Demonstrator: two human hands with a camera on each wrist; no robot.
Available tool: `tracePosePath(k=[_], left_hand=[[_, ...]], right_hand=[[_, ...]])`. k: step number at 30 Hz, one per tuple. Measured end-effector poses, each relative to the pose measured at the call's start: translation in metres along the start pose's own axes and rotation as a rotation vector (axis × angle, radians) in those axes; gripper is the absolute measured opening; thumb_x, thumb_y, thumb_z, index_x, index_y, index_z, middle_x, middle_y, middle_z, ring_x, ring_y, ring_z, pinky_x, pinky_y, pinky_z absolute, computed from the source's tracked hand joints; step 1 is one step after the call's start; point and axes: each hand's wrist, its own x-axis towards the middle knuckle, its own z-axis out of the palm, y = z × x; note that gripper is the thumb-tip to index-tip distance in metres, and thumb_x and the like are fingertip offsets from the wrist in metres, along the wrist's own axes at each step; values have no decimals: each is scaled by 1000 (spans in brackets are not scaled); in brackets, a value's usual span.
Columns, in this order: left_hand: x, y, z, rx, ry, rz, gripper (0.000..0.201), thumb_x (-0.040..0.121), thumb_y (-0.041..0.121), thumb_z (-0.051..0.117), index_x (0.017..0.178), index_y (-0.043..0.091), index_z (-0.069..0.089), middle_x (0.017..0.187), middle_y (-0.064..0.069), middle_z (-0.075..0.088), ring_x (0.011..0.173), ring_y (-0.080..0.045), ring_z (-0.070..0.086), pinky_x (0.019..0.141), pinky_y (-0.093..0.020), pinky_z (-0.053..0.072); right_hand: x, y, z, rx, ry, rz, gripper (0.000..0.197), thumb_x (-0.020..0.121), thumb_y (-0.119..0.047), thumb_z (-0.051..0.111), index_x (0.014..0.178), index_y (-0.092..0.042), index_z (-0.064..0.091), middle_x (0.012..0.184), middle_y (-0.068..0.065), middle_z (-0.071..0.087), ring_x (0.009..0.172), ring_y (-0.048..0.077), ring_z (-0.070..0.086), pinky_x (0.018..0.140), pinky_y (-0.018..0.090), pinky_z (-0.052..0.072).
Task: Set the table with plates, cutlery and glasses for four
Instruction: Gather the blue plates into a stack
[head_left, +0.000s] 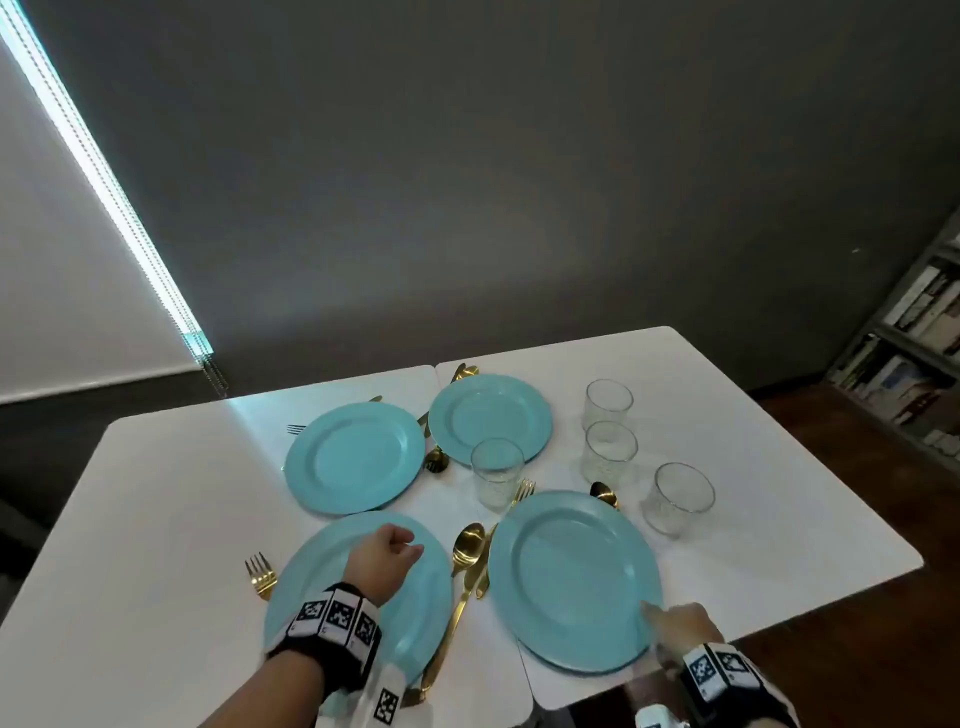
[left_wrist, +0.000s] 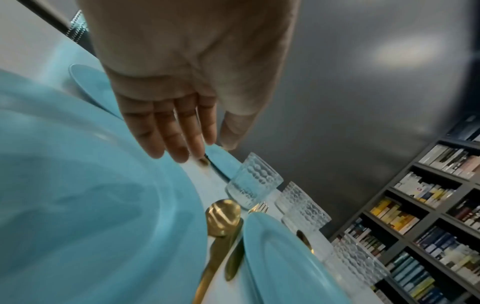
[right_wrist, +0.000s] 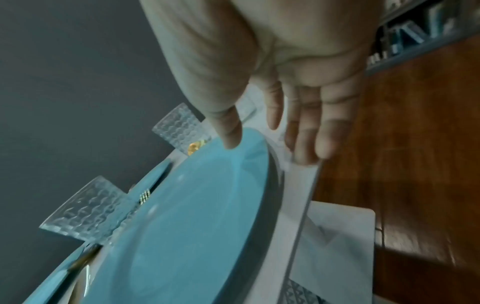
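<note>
Though hidden overhead, left fingers (left_wrist: 166, 131) straight.

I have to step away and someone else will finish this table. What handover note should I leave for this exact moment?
Left hand: empty, fingers relaxed, hovering over the near left plate.
Right hand: empty, thumb on the rim of the near right plate; whether it grips the rim is unclear.
Done: four blue plates are on the white table, including the far left plate and far right plate, with gold cutlery beside them.
Left: one glass stands between the plates; three glasses are grouped on the right and probably need spreading. Check each setting's cutlery, since some is hidden.
</note>
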Motion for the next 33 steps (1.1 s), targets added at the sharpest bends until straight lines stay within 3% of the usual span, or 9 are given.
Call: tracePosePath(k=[3, 7, 9, 11, 14, 18, 24, 29, 33], left_hand=[[1, -7, 0, 21, 1, -27, 30, 88, 25, 61, 114, 9, 60, 111, -9, 65, 107, -23, 59, 95, -30, 44], [3, -15, -4, 51, 42, -52, 31, 88, 23, 60, 116, 9, 60, 114, -10, 65, 112, -24, 57, 97, -29, 40], [6, -20, -11, 74, 76, -54, 31, 89, 22, 59, 117, 8, 60, 115, -10, 65, 114, -25, 57, 98, -28, 39], [10, -27, -19, 111, 110, -56, 33, 89, 23, 58, 118, 8, 59, 118, -10, 64, 115, -26, 56, 100, -29, 39], [17, -38, -31, 257, 142, -50, 35, 90, 28, 56, 121, 12, 58, 124, -8, 62, 120, -26, 53, 106, -31, 35], [27, -49, -44, 446, 149, -103, 43, 90, 33, 51, 128, 13, 49, 129, -12, 54, 124, -29, 45, 106, -33, 29], [42, -64, -52, 545, 130, -203, 46, 88, 32, 53, 124, 5, 45, 127, -16, 53, 123, -33, 42, 101, -36, 35], [50, -71, -55, 603, 96, -240, 46, 89, 37, 51, 124, 6, 43, 128, -13, 52, 126, -30, 40, 101, -37, 38], [54, -72, -57, 689, 47, -207, 48, 90, 39, 46, 127, 7, 44, 132, -11, 49, 126, -29, 40, 103, -35, 35]], right_hand=[[-6, -2, 3, 186, 39, -13, 42, 83, -38, 63, 78, 3, 63, 63, 18, 69, 71, 34, 72, 66, 35, 55], [-11, 0, 9, 361, 11, 41, 40, 87, -36, 61, 88, 4, 56, 66, 19, 65, 65, 33, 68, 70, 41, 58], [-11, 1, 11, 443, 17, 64, 48, 87, -39, 62, 97, 8, 57, 73, 21, 64, 71, 37, 67, 77, 47, 57], [-14, -1, 13, 471, 25, 59, 61, 87, -45, 60, 113, 11, 57, 95, 28, 66, 86, 42, 65, 86, 52, 53], [-25, -7, 9, 447, 91, 38, 61, 98, -43, 41, 120, 13, 54, 120, 31, 58, 92, 36, 56, 84, 39, 46], [-31, -10, 10, 449, 181, -62, 59, 100, -41, 30, 117, 9, 55, 117, 30, 59, 103, 42, 57, 93, 47, 47], [-38, -6, 3, 558, 267, -177, 44, 99, -43, 33, 108, -5, 53, 113, 24, 59, 103, 39, 57, 96, 54, 45], [-77, -17, -15, 702, 313, -246, 44, 103, -33, 33, 127, 0, 49, 119, 20, 55, 100, 26, 51, 96, 42, 40], [-104, -32, -27, 708, 356, -278, 45, 103, -32, 31, 132, 0, 47, 130, 25, 52, 116, 37, 52, 99, 42, 39]])
